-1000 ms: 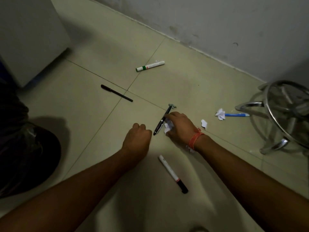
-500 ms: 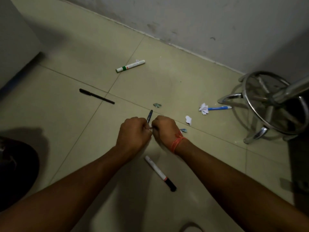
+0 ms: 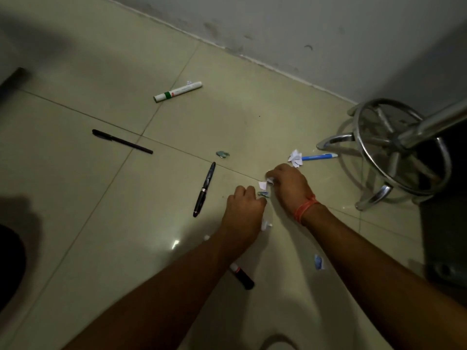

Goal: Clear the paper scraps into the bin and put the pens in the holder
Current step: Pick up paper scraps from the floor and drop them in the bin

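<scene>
Tiled floor [image 3: 101,223] is the work surface; everything is scattered low, so both arms reach down and forward. Nearest: red-and-black marker [image 3: 241,275] mostly hidden under the left forearm, and a blue-printed scrap [image 3: 319,262] just beside the right forearm. Left hand [image 3: 243,210] is curled into a loose fist, white paper showing at its lower edge, so it's probably stockpiling collected scraps. Right hand [image 3: 288,188] is pinched closed on a white scrap [image 3: 264,184], fingertips down at the floor; a greenish scrap [image 3: 263,195] sits between the two hands, likely next. Black fountain pen [image 3: 204,189] lies untouched just left of the hands. Farther out: small grey-green scrap [image 3: 223,154], crumpled white scrap [image 3: 295,158] touching the blue pen [image 3: 319,156] near the stool base [image 3: 404,147], thin black pen [image 3: 122,141], green-banded marker [image 3: 178,91] near the wall. Holder not in view; the dark shape at the left edge may be the bin, can't tell. Looks like scraps first, pens later.
</scene>
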Motion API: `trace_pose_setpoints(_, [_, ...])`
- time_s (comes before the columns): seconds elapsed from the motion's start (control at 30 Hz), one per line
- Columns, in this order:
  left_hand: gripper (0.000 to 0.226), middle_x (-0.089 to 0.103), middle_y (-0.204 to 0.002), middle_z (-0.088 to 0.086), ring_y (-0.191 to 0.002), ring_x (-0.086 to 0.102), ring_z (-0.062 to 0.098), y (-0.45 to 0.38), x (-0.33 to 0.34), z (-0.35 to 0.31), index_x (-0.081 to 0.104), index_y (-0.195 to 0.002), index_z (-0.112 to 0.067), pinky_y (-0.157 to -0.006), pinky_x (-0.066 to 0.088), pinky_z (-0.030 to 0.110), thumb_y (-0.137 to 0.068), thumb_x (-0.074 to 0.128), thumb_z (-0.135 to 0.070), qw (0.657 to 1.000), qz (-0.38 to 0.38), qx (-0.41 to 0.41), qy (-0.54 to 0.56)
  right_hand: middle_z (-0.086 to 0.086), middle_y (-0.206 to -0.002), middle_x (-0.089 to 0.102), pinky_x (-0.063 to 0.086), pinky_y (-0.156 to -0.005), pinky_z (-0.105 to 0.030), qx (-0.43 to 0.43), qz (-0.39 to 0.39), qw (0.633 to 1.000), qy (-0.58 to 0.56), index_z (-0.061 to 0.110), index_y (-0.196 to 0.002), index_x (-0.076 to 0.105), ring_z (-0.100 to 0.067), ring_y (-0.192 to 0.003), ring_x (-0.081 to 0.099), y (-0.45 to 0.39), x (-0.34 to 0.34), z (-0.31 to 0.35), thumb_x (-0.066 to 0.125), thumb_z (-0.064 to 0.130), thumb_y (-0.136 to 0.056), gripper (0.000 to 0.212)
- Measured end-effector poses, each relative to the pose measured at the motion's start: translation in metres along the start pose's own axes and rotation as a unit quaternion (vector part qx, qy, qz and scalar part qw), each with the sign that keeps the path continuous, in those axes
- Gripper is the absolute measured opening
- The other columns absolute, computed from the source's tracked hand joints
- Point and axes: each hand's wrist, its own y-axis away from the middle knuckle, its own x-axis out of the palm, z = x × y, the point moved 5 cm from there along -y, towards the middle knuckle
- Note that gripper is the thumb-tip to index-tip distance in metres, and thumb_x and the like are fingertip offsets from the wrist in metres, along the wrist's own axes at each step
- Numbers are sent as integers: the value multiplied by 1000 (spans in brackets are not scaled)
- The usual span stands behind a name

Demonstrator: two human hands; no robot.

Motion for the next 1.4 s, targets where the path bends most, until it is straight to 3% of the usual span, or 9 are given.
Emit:
trace_pose_setpoints(0.2, [37,54,-118,13,-106,48,28,15,7,-8,61,-114,-8,-84,45,36,-91,53,-36,999,-27,30,28,-13,-121,58,48,-92,-39,-48,38,998,8,15,-120,61,-33,-107,54,14,4,-2,52,11,-87,35])
trace_pose_setpoints(0.37, [57,54,-122,14,-105,50,27,19,13,-14,60,-122,-5,-82,48,35,-87,57,-50,1000,-16,17,-12,-13,-143,43,41,-103,-39,-39,82,995,37,20,-131,56,-32,-126,42,15,8,-1,58,30,-91,41])
trace_pose_setpoints(0.53, [27,66,-75,11,-64,61,23,29,15,-29,72,-63,-7,-46,47,23,-44,90,-13,995,33,55,-71,-11,-109,67,39,-82,-21,-21,-3,1000,-2,12,-101,73,-30,-103,59,13,17,-5,54,28,-94,26])
trace_pose_setpoints(0.67, [29,63,-62,7,-56,61,21,30,9,-33,65,-46,-10,-41,41,18,-32,91,-8,996,15,85,-34,-17,-100,70,48,-81,-32,-46,-27,999,0,4,-93,76,-37,-94,64,11,11,1,61,14,-90,18])
trace_pose_setpoints(0.83, [14,64,-91,18,-87,63,35,12,3,-15,72,-83,-4,-70,51,33,-71,67,1,999,9,41,26,-13,-87,74,49,-78,-33,-3,-59,996,-63,6,-84,77,-31,-85,68,9,-1,-2,66,7,-81,11])
trace_pose_setpoints(0.97, [17,69,-94,17,-85,68,34,-27,-26,24,77,-92,-5,-77,56,39,-85,61,-5,992,-85,-53,76,-6,-63,71,56,-72,-35,168,-192,926,-278,11,-70,77,-20,-64,66,-6,-28,-46,69,16,-79,13])
trace_pose_setpoints(1.1, [19,75,-95,12,-86,71,27,-60,-66,70,79,-94,-7,-81,57,32,-90,60,-8,965,-172,-152,123,-10,-71,75,56,-71,-32,170,-161,949,-213,8,-71,77,-22,-71,70,-36,-39,-72,69,16,-78,13])
trace_pose_setpoints(1.23, [16,74,-94,10,-87,70,23,-80,-63,95,77,-93,-6,-69,47,23,-91,62,-10,962,-136,-206,116,-12,-81,74,37,-69,-18,150,-107,973,-138,4,-80,78,-19,-74,63,-49,-29,-72,70,7,-78,9])
trace_pose_setpoints(1.4, [14,68,-103,14,-93,66,26,-88,-50,98,71,-101,-1,-67,40,24,-91,62,-5,963,-106,-224,106,-15,-83,73,54,-79,-36,63,-106,989,-82,5,-72,76,-30,-83,68,-52,-26,-64,67,-1,-72,10])
